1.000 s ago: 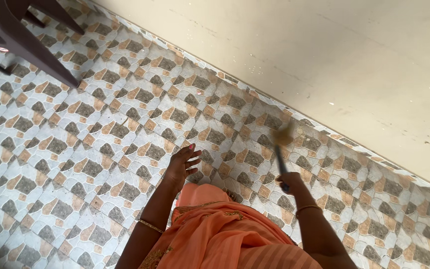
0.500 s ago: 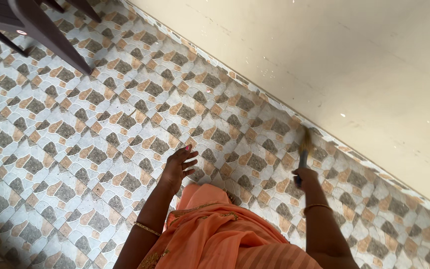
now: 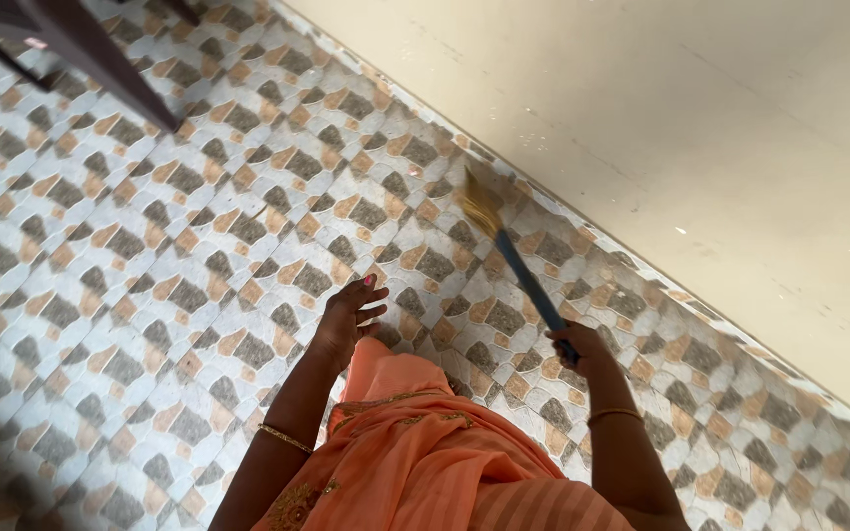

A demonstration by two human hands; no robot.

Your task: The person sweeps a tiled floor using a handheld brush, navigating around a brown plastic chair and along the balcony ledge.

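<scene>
My right hand (image 3: 580, 350) grips the blue handle of a broom (image 3: 523, 273), whose straw-coloured bristles (image 3: 481, 202) reach forward and left over the patterned tile floor (image 3: 150, 246), close to the foot of the cream wall (image 3: 661, 108). My left hand (image 3: 349, 315) hangs free above the floor with its fingers apart and holds nothing. A gold bangle sits on each wrist. Orange cloth (image 3: 425, 452) of my garment fills the bottom middle of the view.
A dark chair leg (image 3: 100, 59) slants across the top left corner. The wall runs diagonally from top middle to lower right, meeting the floor along a tiled border.
The broom head has swung from near the wall on the right to the left and further forward. My left hand has stayed almost still. The view has shifted slightly.
</scene>
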